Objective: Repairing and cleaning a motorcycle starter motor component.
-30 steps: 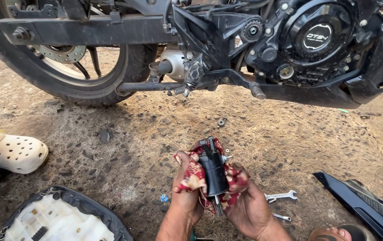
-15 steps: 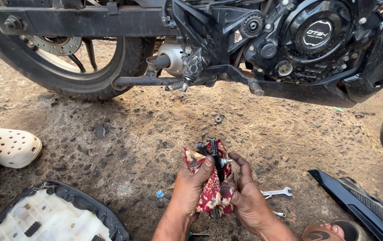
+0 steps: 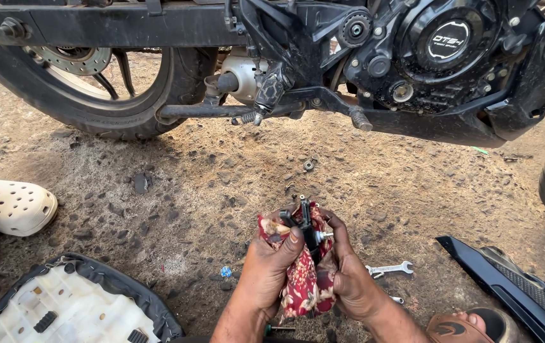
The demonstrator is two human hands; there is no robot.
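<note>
Both of my hands hold a small black metal part (image 3: 306, 222) wrapped in a red patterned rag (image 3: 303, 282), low in the middle of the view. My left hand (image 3: 267, 267) grips the rag and the part from the left, thumb pressed on the part. My right hand (image 3: 351, 273) cups the rag from the right. The top of the part, with a silver stub, sticks out above the cloth. A motorcycle (image 3: 361, 63) stands on the dirt ground just beyond my hands.
A silver spanner (image 3: 390, 269) lies on the ground right of my hands. An upturned motorcycle seat (image 3: 69, 311) sits at the bottom left, a black panel (image 3: 507, 282) at the bottom right. Someone's foot in a white clog (image 3: 8, 206) is at the left. A small nut (image 3: 308, 165) lies on the dirt.
My hands have folded the rag more tightly around the black part, and the part now stands a little more upright. The view has shifted slightly.
</note>
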